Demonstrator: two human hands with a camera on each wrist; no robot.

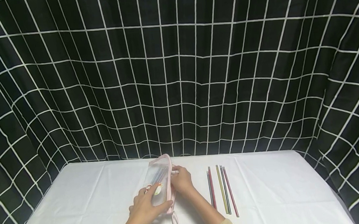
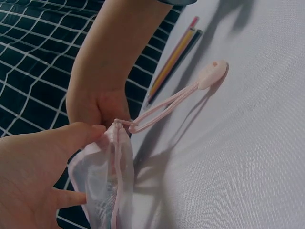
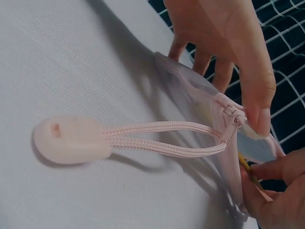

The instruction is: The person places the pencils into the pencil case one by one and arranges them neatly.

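Note:
A see-through pencil pouch (image 1: 154, 176) with pink zipper edging stands tilted on the table, grey pencil-like sticks and a round sticker showing at its side. My left hand (image 1: 147, 208) grips the pouch, fingers across its side and thumb at the zipper edge. At the pouch's parted mouth, my right hand (image 1: 182, 181) pinches a slim yellow pencil (image 3: 249, 170), seen in the right wrist view; part of it is hidden by the fingers and the pouch. From the zipper hangs a pink cord pull (image 3: 71, 139), lying on the cloth.
Right of my right forearm lie several pencils, among them a red pencil (image 1: 212, 189), a yellow pencil (image 1: 221, 189) and a dark pencil (image 1: 225, 192). A white cloth (image 1: 275, 188) covers the table. Behind it hangs a black curtain (image 1: 189, 69) with a white grid.

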